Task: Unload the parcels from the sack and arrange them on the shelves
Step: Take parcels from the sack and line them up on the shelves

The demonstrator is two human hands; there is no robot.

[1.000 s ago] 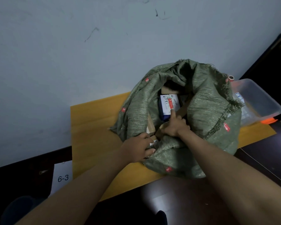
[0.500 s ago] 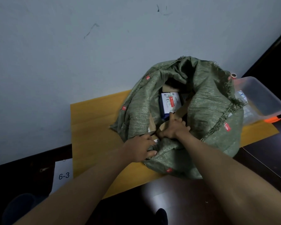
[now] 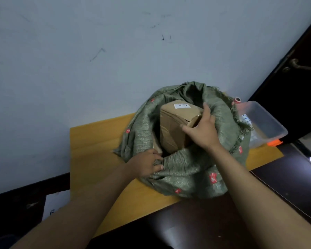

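A yellow wooden tabletop [image 3: 97,150] is set against a pale wall [image 3: 115,51] marked with dark scuffs. A clear plastic container [image 3: 264,121] with an orange clip [image 3: 274,142] is placed at the tabletop's right end. A dark door [image 3: 294,90] with a lever handle [image 3: 299,64] is seen at right. A white paper label [image 3: 55,203] is seen at lower left, partly visible, its writing unreadable.
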